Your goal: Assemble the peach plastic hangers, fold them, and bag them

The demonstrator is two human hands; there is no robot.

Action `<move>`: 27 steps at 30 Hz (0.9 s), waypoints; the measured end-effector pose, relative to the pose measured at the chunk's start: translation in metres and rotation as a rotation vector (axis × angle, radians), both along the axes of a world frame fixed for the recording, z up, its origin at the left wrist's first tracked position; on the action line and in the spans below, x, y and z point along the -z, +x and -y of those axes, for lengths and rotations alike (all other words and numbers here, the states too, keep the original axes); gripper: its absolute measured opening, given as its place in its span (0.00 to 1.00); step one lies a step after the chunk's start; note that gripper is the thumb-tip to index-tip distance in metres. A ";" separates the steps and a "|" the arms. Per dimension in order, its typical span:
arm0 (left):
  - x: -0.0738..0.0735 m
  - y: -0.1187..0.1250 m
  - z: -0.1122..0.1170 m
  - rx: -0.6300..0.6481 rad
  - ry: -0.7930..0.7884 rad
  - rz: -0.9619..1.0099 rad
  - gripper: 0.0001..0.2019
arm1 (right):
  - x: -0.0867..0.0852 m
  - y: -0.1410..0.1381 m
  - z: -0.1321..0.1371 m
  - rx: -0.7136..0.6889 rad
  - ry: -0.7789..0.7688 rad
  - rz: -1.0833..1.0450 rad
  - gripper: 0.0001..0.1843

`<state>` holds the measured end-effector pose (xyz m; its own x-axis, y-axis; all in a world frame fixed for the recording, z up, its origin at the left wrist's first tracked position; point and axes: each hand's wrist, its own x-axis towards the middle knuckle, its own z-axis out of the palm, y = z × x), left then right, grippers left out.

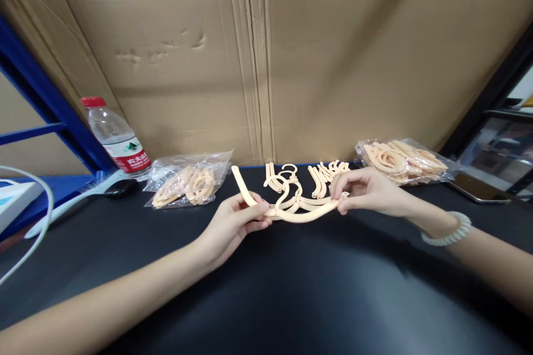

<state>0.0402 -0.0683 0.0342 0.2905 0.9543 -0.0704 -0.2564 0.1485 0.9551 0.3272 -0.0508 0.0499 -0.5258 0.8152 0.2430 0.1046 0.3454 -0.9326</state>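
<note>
A cream folding clothes hanger (306, 215) is held up over the black table, its hook curving above the joint. My left hand (235, 222) pinches it near the middle joint, and one arm slants up and left past my thumb. At the other arm's tip, my right hand (362, 191) is closed with thumb and fingers. Behind it lie more cream hangers (291, 191), partly hidden by the held one. Several folded hanger parts (318, 180) rest just left of my right hand.
Clear bags of cream hanger parts lie at left (189, 183) and right (402, 161). A red-capped water bottle (119, 138) leans at the back left, near a pale-handled tool (79, 199). A phone (478, 188) lies at right. Cardboard (187, 66) stands behind.
</note>
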 end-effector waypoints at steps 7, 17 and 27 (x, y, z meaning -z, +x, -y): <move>-0.014 -0.032 -0.040 0.169 0.131 -0.176 0.12 | -0.009 0.025 -0.006 -0.003 0.118 0.422 0.09; -0.011 -0.035 -0.036 0.348 0.882 -0.940 0.08 | -0.010 0.031 -0.010 -0.073 0.416 0.784 0.08; -0.002 -0.030 -0.031 0.294 1.215 -0.977 0.05 | 0.001 0.034 -0.017 0.008 0.432 0.735 0.05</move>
